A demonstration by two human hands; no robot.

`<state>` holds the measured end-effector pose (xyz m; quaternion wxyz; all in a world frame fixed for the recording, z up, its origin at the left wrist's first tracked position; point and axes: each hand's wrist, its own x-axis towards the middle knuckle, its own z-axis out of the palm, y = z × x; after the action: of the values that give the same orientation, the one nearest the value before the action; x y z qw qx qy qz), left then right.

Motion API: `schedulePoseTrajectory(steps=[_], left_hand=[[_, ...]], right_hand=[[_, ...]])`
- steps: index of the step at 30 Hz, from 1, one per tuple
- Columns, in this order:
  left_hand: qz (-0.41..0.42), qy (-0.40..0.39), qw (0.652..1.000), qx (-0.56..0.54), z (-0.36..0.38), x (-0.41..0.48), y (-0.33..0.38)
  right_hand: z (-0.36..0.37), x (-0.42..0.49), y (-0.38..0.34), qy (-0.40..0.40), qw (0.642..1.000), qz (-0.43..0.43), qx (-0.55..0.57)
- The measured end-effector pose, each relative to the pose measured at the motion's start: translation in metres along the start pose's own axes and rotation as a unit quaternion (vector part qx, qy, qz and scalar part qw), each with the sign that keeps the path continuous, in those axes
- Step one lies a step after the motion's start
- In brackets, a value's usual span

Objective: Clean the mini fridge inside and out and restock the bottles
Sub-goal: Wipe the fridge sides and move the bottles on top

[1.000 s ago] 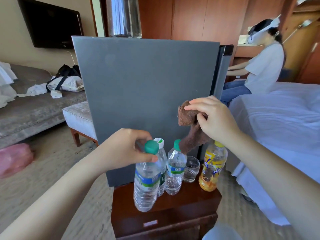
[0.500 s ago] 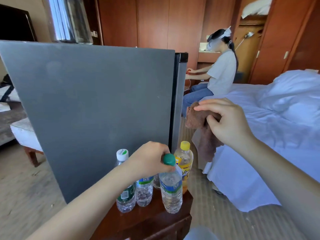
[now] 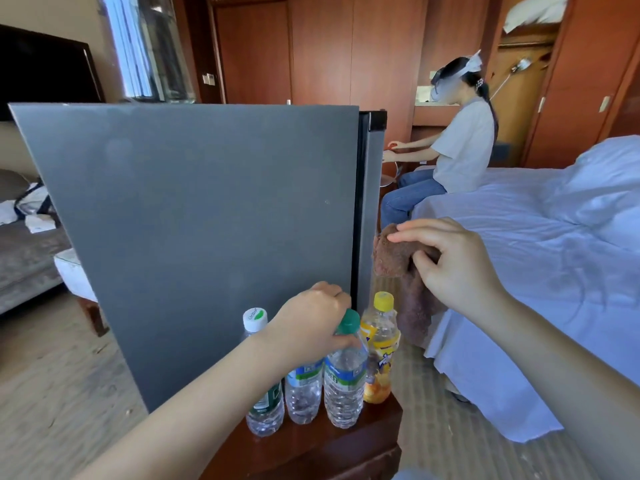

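Observation:
The grey mini fridge stands on a dark wooden stand, its side panel facing me and its door edge at the right. My left hand grips the neck of a green-capped water bottle standing on the stand. Beside it are a white-capped bottle, another water bottle and a yellow-capped juice bottle. My right hand holds a brown cloth close to the fridge's door edge.
A bed with white sheets lies at the right. A person sits on its far edge. A grey sofa and a stool are at the left. Wooden wardrobes line the back wall.
My view swung right, then slightly back. My left hand kept its grip on the green-capped bottle by the juice bottle; the cloth hand went from the side panel to the door edge.

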<state>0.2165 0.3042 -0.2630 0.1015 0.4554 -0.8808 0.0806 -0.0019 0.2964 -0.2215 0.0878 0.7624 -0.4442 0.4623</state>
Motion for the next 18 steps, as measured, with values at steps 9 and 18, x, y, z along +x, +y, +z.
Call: schedulePoseTrajectory(steps=[9, 18], left_hand=[[-0.032, 0.386, 0.920, -0.068, -0.130, -0.038, -0.043], [-0.296, 0.365, 0.879, -0.084, -0.280, -0.040, -0.113]], right_hand=[[0.024, 0.055, -0.031, 0.026, 0.999, -0.030, 0.035], [0.033, 0.150, -0.111, 0.138, 0.977, -0.131, 0.094]])
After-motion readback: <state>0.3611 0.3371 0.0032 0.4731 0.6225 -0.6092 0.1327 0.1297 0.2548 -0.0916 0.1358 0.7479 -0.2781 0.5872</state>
